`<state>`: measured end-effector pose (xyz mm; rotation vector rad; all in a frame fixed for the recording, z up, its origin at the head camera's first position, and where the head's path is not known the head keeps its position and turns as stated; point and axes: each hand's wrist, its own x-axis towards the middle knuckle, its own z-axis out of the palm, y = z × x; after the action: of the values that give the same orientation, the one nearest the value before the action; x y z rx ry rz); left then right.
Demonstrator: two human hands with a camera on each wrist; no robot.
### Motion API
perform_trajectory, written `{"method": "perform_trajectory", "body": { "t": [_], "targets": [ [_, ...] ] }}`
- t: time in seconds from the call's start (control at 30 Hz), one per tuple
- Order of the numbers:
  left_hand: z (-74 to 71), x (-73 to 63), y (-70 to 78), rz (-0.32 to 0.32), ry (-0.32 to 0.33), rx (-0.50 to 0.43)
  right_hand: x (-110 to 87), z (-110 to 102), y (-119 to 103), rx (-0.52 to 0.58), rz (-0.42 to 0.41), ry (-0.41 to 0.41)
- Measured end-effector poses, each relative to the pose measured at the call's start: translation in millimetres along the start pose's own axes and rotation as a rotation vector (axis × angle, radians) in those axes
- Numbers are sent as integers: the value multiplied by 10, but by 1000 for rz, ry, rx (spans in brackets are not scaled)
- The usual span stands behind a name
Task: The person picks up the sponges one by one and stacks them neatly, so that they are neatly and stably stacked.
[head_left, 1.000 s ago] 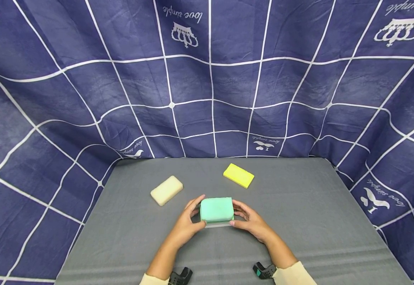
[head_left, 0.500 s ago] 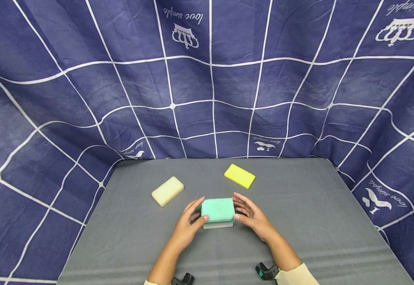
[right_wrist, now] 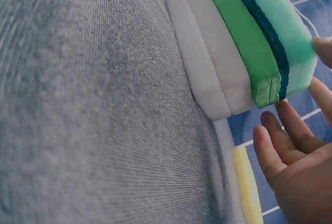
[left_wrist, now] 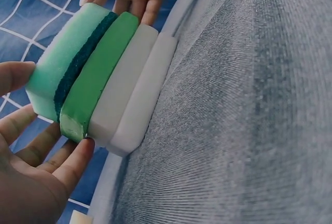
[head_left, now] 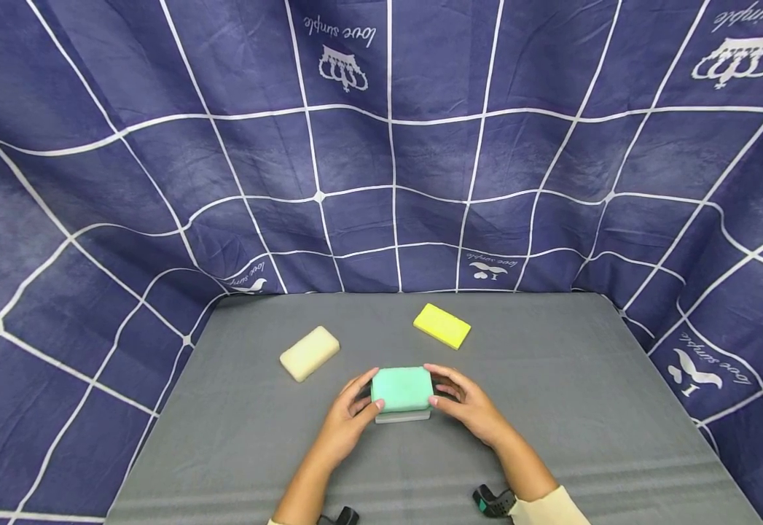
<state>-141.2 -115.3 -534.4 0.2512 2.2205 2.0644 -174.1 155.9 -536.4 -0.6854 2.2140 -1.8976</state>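
Note:
In the head view, a mint-green sponge point(head_left: 402, 389) tops a stack on the grey table. It has a dark teal scouring layer point(left_wrist: 84, 60) underneath. Below it, the left wrist view shows a flat green sponge point(left_wrist: 97, 76) and two white sponges point(left_wrist: 123, 79), the lowest resting on the cloth. My left hand point(head_left: 345, 417) holds the mint sponge's left end between thumb and index finger, its lower fingers beside the green sponge. At the opposite end, my right hand point(head_left: 471, 414) pinches the mint sponge with thumb and index finger; the other fingers spread alongside the stack.
A cream sponge point(head_left: 310, 354) lies behind and left of the stack, a yellow sponge point(head_left: 442, 326) behind and right. Grey cloth point(head_left: 565, 408) covers the table. A blue curtain point(head_left: 420, 160) with white grid lines hangs around its back and sides.
The mint sponge has settled squarer over the stack. The right hand's fingers lifted away at half a second ago and now touch the sponge's end again. The left hand has barely moved.

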Motion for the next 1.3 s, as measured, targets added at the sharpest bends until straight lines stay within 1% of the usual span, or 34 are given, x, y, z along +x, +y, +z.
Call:
{"method": "perform_trajectory", "body": {
  "t": [0.17,0.27,0.33,0.5,0.63,0.8,1.07,1.3],
  "targets": [
    [1,-4,-25,31,-2,11,2,-11,-20,-25,11,-2],
    [4,-11,-37,45,-4,-1,7,-30,-31,-36,2,16],
    [6,-19,-39,37,-5,-17,17,-48,-35,-32,-7,43],
    [14,-36,-43,16,0,-57,54,-115,-54,-25,-7,152],
    [16,-37,-52,1,4,-67,82,-189,-65,-44,40,231],
    [14,-29,-71,-2,-9,-58,134,-291,-39,-54,107,293],
    [15,-37,-67,-26,-6,-93,251,-441,18,-57,175,352],
    [12,-46,-62,-53,-11,-111,343,-549,87,-36,280,378]
  ]
}}
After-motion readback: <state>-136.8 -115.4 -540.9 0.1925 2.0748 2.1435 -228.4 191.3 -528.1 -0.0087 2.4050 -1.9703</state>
